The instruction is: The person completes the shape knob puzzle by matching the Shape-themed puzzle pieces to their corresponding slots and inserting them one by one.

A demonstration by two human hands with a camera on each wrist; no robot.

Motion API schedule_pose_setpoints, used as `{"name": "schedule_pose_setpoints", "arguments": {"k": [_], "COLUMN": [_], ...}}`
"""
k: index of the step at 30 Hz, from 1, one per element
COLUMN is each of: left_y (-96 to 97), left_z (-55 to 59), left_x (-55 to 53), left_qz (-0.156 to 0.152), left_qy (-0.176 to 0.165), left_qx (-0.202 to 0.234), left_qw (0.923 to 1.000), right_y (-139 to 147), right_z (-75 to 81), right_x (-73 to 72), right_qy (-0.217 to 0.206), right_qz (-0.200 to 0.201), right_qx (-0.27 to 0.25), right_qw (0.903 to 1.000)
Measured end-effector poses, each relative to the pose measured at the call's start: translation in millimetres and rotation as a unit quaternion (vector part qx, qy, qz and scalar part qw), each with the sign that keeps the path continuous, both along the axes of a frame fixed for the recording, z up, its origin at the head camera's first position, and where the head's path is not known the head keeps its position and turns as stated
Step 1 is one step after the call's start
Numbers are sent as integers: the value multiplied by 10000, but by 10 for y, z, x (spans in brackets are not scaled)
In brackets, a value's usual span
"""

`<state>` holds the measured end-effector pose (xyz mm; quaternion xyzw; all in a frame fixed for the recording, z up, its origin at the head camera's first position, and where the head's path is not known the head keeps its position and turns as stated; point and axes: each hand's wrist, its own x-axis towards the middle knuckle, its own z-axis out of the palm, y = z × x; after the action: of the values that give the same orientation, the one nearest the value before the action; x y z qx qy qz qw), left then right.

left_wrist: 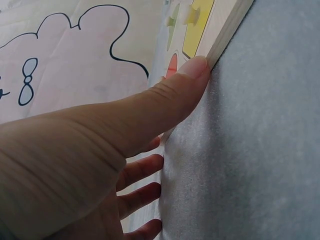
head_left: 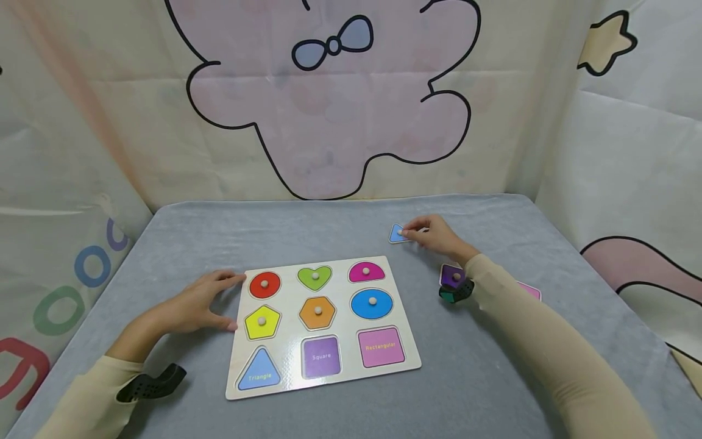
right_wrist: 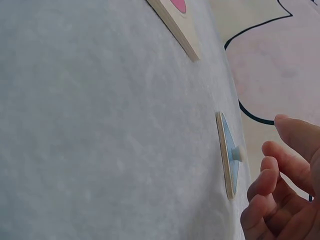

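Observation:
A white shape-puzzle board (head_left: 289,286) lies on the cloth, and its left edge meets the thumb and index fingertips of my left hand (head_left: 189,308). In the left wrist view that thumb (left_wrist: 165,102) presses on the board's edge, the other fingers spread. Beyond the board's far right corner lies a blue triangle piece (head_left: 395,235) with a pale knob. My right hand (head_left: 436,235) is right beside it, fingers loosely bent. The right wrist view shows a gap between the fingertips and the knob (right_wrist: 238,153) of the triangle, which rests flat on the cloth.
Round, heart, half-circle, pentagon, hexagon and oval pieces sit in the board. Its front row shows printed Triangle (head_left: 259,369), Square (head_left: 321,356) and Rectangular (head_left: 381,346) recesses. A purple knobbed piece (head_left: 448,274) and a pink piece (head_left: 531,291) lie by the right forearm.

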<state>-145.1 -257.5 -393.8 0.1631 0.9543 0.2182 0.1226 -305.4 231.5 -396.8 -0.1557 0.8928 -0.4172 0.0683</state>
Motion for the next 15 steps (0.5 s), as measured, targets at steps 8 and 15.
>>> {"name": "schedule_pose_setpoints", "arguments": {"k": [8, 15], "left_y": [-10, -21], "left_z": [0, -14], "left_x": [-2, -16], "left_qz": [-19, -29], "left_qy": [13, 17], "left_qx": [4, -38], "left_qw": [10000, 10000], "right_y": [-11, -23], "right_z": [-8, -33], "right_x": [-94, -180], "right_qy": [-178, -390], "right_qz": [-151, -190], "right_qx": [203, 305], "right_qw": [9995, 9986]}}
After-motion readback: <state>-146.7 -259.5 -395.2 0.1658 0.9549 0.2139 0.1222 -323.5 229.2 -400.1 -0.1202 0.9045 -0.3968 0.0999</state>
